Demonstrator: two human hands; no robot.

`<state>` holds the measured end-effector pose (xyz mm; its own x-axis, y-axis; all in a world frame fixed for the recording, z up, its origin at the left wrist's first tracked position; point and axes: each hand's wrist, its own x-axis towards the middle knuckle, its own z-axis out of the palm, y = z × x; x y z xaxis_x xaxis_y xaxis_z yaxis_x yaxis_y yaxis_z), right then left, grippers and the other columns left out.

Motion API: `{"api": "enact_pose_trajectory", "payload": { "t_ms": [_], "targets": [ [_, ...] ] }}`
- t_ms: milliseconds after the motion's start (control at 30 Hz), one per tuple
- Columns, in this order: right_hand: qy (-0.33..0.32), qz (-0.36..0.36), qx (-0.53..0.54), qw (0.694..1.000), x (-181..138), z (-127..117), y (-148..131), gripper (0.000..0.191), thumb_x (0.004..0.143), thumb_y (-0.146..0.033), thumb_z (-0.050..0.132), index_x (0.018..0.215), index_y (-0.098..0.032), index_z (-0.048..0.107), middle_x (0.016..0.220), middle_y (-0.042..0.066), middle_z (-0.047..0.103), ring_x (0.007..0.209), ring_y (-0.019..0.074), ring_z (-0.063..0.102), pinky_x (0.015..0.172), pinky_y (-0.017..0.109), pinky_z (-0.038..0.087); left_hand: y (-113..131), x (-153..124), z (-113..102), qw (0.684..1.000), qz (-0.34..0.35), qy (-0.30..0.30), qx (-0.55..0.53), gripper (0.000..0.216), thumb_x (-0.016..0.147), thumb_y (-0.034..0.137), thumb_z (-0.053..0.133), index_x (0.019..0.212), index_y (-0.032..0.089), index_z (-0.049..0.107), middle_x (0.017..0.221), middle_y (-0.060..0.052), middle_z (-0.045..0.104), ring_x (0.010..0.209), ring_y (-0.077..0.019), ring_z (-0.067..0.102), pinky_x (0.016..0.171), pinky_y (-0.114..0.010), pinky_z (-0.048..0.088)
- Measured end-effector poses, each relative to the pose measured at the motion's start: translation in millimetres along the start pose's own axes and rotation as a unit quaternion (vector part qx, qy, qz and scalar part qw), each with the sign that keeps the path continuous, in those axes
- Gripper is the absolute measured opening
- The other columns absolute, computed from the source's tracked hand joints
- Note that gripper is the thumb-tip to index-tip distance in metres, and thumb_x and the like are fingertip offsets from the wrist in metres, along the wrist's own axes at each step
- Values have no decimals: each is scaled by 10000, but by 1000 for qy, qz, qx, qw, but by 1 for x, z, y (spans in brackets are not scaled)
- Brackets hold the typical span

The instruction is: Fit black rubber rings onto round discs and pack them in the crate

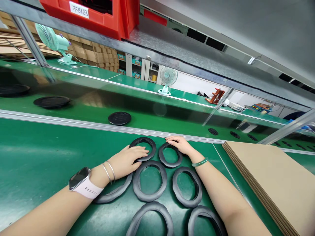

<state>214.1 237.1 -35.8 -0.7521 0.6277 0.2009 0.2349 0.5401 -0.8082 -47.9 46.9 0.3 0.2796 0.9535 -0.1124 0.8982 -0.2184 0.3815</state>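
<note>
Several black padded rings lie flat on the green table, set roughly in two columns. My left hand (129, 160) rests over the left side of the far left ring (150, 143), fingers stretched across its rim and thumb apart. Around the outer back edge of the far right ring (169, 163) lies my right hand (180, 144), fingers extended and touching it. Closer to me are a middle ring (162, 178) and another ring (177, 190) beside it. A larger-looking ring (110, 197) is partly hidden under my left wrist. Two nearest rings are cut off by the frame's bottom.
Beyond a metal rail (73, 124), a green belt (93, 114) carries round black discs (119, 118) and smaller black pieces (213, 131). A stack of cardboard sheets (270, 173) lies at right. Overhead, a red bin (98, 21) sits on a metal shelf (172, 46). Fans (168, 77) stand behind.
</note>
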Motion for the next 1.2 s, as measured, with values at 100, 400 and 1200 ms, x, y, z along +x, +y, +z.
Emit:
{"api": "enact_pose_trajectory", "payload": {
  "t_ms": [100, 400, 1200],
  "targets": [
    [1, -2, 0, 1000, 0, 0, 0, 326, 893, -514, 630, 1012, -239, 756, 1179, 63, 685, 1155, 247, 606, 1070, 430, 428, -1, 0, 1, 1000, 0, 2, 0, 442, 889, 288, 455, 1314, 314, 572, 1480, -48, 517, 1415, -258, 396, 1162, -630, 187],
    [1, -1, -1, 1000, -1, 0, -2, 342, 889, -529, 627, 1010, -236, 755, 1177, 66, 685, 1152, 252, 608, 1057, 433, 436, 0, 0, 0, 1000, -2, 2, -1, 452, 879, 281, 465, 1318, 312, 568, 1485, -49, 511, 1417, -258, 394, 1160, -635, 190],
    [-1, 1, 7, 1000, 0, 0, -1, 340, 887, -527, 631, 1010, -236, 755, 1176, 68, 686, 1156, 252, 605, 1061, 435, 431, -1, 1, 1, 1000, 0, 1, 5, 453, 881, 282, 460, 1320, 322, 563, 1481, -31, 516, 1420, -254, 390, 1162, -642, 187]
  ]
}}
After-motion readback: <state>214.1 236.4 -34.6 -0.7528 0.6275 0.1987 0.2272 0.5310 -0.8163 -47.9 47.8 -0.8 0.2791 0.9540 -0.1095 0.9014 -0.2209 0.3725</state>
